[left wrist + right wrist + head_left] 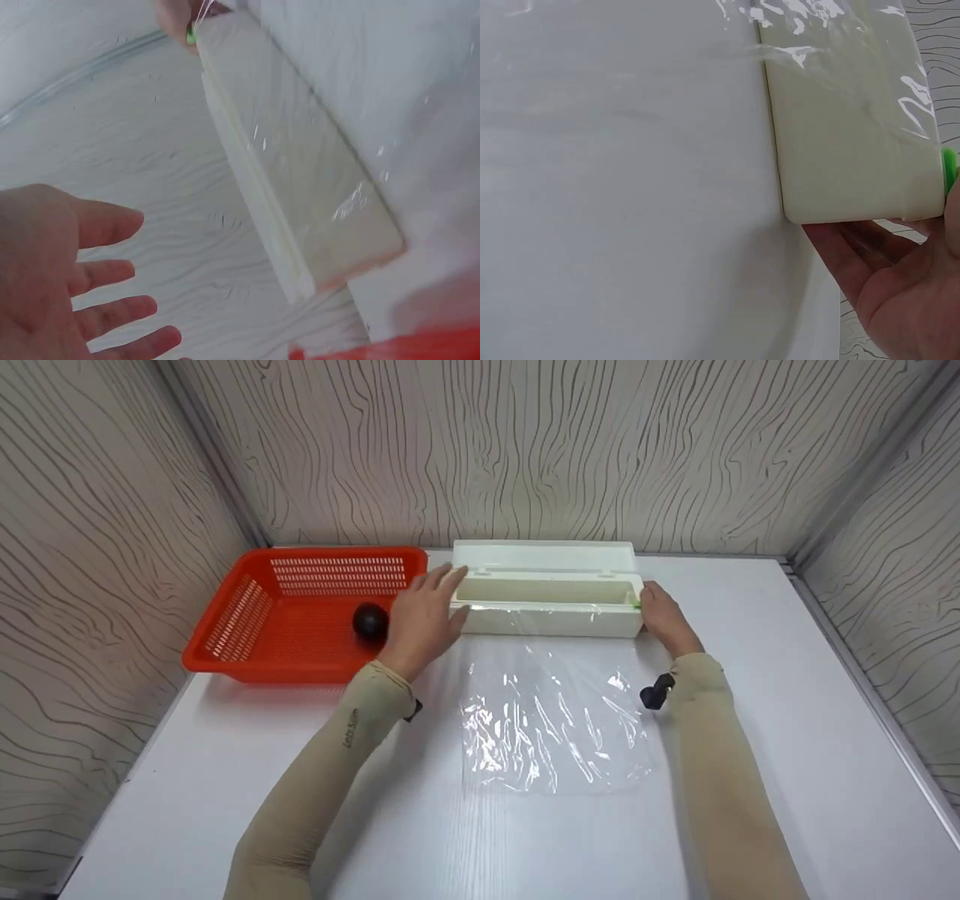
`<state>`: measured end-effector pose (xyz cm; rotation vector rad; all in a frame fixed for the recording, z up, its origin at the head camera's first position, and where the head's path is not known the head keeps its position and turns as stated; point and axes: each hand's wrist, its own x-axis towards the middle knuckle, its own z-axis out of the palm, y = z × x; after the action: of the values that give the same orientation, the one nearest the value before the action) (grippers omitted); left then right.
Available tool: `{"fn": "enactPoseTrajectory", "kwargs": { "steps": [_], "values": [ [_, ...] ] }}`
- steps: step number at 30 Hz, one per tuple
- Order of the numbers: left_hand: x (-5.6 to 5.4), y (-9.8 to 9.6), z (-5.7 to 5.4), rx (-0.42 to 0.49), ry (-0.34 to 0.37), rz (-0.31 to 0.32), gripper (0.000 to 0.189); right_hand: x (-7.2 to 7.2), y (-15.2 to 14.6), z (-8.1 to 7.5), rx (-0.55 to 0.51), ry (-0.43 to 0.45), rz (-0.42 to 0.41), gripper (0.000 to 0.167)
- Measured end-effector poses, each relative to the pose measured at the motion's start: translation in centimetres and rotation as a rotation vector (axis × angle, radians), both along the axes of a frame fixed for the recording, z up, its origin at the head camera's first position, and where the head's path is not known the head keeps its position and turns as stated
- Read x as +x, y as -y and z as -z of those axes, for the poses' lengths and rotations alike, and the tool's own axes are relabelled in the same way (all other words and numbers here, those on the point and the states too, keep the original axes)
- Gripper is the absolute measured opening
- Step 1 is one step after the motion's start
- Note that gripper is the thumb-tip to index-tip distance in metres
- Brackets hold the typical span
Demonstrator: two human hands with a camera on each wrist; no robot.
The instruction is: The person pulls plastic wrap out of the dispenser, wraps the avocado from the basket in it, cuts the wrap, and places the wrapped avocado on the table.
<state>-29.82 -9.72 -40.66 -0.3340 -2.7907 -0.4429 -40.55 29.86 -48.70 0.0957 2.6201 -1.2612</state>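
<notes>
A white cling film dispenser (551, 620) stands toward the back of the table, its lid (544, 556) raised. From its front edge a clear sheet of cling film (555, 727) spreads toward me over the table. My left hand (424, 619) is at the dispenser's left end with fingers spread; the left wrist view shows the left palm and fingers (112, 311) apart from the box. At the opposite end my right hand (669, 619) grips the dispenser, its thumb beside a small green slider (949, 171) and its other fingers against the end wall.
Left of the dispenser sits a red plastic basket (300, 669) with perforated walls. It holds a dark round fruit (370, 622), partly beside my left wrist. Wood-patterned panels (555, 450) enclose the white table (780, 675) at the back and both sides.
</notes>
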Motion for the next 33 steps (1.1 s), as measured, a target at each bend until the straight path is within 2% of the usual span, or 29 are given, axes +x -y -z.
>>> {"fn": "enactPoseTrajectory", "kwargs": {
  "steps": [3,6,9,11,15,18,23,28,30,33],
  "values": [
    [-1.0,2.4,-1.9,0.053,0.016,-0.104,0.057,0.0,-0.1,0.1,-0.005,-0.003,0.005,0.065],
    [-1.9,4.8,-3.3,0.136,0.013,-0.18,0.054,0.0,-0.2,0.1,0.001,-0.014,0.004,0.065],
    [-2.7,7.1,-4.1,0.196,0.031,-0.219,0.057,0.0,-0.1,0.2,-0.002,-0.019,-0.001,0.064],
    [-3.2,8.6,-4.2,0.213,0.061,-0.249,0.059,0.0,0.0,0.2,-0.002,-0.022,-0.009,0.064],
    [-4.2,11.2,-3.6,0.252,0.107,-0.291,0.056,0.0,0.0,0.3,0.008,-0.03,-0.014,0.064],
    [-5.0,12.8,-2.9,0.281,0.132,-0.288,0.052,-0.1,-0.1,0.3,0.026,-0.04,-0.013,0.065],
    [-5.8,14.7,-1.8,0.248,0.267,-0.252,0.056,-0.1,0.0,0.4,0.024,-0.037,-0.014,0.065],
    [-6.2,15.3,-0.8,0.291,0.431,-0.138,0.061,-0.1,0.0,0.3,0.026,-0.026,-0.006,0.065],
    [-6.5,15.2,-0.4,0.279,0.474,-0.125,0.063,-0.2,0.0,0.3,0.029,-0.029,0.002,0.065],
    [-6.8,14.9,0.0,0.237,0.531,-0.148,0.064,-0.2,0.0,0.3,0.03,-0.031,0.0,0.064]
  ]
}}
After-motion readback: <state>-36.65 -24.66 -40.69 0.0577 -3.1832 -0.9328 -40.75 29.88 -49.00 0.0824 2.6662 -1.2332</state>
